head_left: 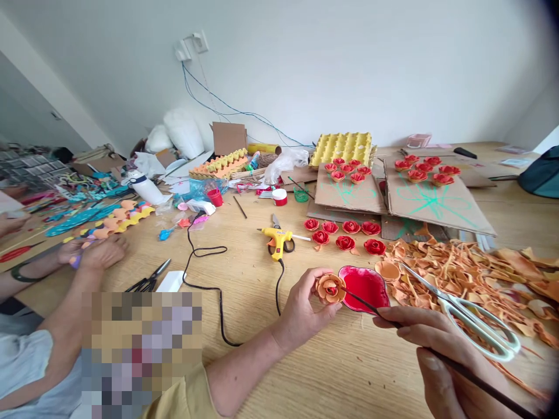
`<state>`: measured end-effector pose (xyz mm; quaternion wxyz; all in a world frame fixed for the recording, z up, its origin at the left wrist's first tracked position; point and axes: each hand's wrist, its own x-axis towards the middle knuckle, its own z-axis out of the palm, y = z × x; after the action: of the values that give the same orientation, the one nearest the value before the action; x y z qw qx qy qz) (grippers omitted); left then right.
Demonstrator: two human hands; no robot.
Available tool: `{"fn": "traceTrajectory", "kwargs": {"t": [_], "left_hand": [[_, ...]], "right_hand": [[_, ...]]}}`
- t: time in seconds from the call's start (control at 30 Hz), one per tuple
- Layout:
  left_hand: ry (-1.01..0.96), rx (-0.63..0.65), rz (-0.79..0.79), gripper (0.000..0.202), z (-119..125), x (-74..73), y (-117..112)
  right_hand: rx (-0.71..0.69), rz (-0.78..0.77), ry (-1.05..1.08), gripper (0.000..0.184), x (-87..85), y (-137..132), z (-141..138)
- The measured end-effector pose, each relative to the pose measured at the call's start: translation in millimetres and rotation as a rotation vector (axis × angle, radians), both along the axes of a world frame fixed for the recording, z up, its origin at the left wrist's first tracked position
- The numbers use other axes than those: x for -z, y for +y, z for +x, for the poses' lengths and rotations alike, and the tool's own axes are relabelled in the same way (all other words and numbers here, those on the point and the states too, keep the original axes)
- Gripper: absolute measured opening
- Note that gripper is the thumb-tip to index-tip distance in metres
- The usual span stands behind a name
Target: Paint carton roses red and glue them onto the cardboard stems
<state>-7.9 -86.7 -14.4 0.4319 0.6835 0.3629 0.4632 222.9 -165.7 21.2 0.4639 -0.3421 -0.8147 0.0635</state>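
Note:
My left hand (305,311) pinches an orange paper rose (329,288) whose centre is painted red. In my right hand (449,355) is a thin dark paintbrush (471,378), its tip touching the middle of that rose. Just behind the rose, a shallow dish of red paint (363,290) sits on the table. Several red-painted roses (345,242) stand in rows beyond the dish. White-handled scissors (469,323) lie to the right, partly over a heap of orange scraps (480,270).
A yellow glue gun (276,240) lies ahead, its black cord (220,308) looping across the table. Cardboard sheets (437,201) carry more red roses at the back right. Black scissors (151,278) lie left, near a co-worker's hands (102,251). A yellow egg tray (341,148) stands by the wall.

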Motion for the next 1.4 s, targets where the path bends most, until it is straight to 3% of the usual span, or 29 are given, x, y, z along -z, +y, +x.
{"fn": "traceTrajectory", "kwargs": {"t": [0.27,0.63,0.87,1.4], "left_hand": [[-0.021,-0.024,-0.016,0.047,1,0.4,1],[-0.009,-0.034,0.012,0.05,0,5.7,5],[-0.017,-0.04,-0.009,0.05,1,4.6,6],[0.063,-0.062,0.073,0.047,-1,5.1,5]], "right_hand": [[0.112,0.054,0.124,0.022,10.2,4,7],[0.142,0.005,0.031,0.026,-10.7,5,-8],[0.203,-0.069,-0.02,0.018,1.1,10,-6],[0.213,-0.054,0.0,0.015,3.6,11,-3]]}}
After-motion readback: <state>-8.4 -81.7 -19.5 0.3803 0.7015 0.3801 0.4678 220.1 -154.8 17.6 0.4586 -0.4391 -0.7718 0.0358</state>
